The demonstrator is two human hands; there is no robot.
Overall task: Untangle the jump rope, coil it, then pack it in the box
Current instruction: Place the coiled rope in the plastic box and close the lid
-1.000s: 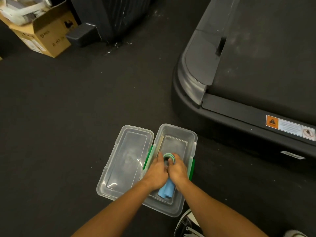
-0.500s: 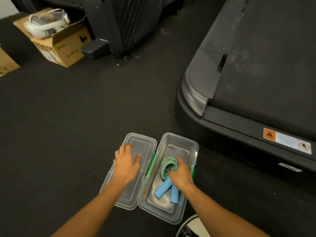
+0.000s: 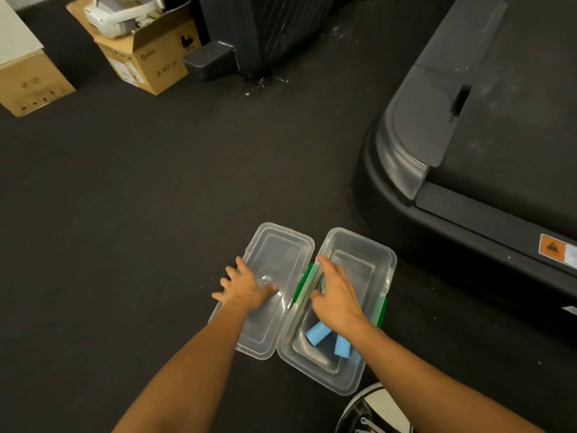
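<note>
Left grip (image 3: 246,290) lies spread flat on the lid (image 3: 282,254); right grip (image 3: 335,295), fingers straight, hovers over the box (image 3: 385,260).

A gym-like room is showing: a treadmill (image 3: 487,126) is standing on dark rubber flooring (image 3: 156,189) beside cardboard boxes (image 3: 146,57).

Lid (image 3: 282,260) left of box (image 3: 385,260) — rope handles (image 3: 317,334) inside box.

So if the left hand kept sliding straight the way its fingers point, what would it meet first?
Likely nothing but bare floor: the left hand rests spread on the lid, fingers already past its left edge; cardboard boxes sit far beyond.
</note>
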